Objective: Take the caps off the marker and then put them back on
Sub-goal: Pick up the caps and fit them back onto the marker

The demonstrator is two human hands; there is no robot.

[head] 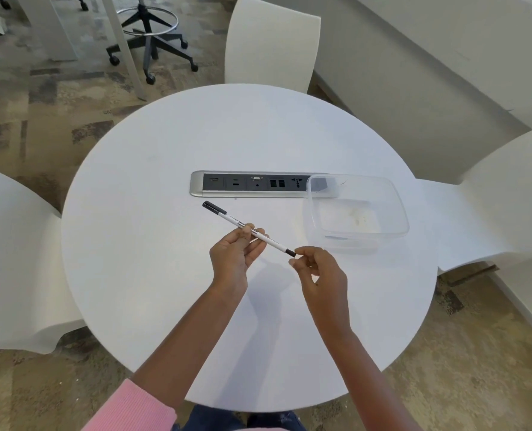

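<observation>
A slim white marker (266,238) with a black cap at each end is held slanted above the round white table (165,275). My left hand (233,259) grips its barrel near the middle, thumb and fingertips around it. The long black cap (214,208) at the far left end is on and points toward the socket strip. My right hand (317,275) pinches the short black cap (290,252) at the near right end between thumb and forefinger. That cap still sits against the barrel.
A grey socket strip (252,184) is set into the table's middle. A clear plastic container (356,209) stands to the right, overlapping the strip's end. White chairs (271,42) surround the table, and an office stool stands on the carpet behind.
</observation>
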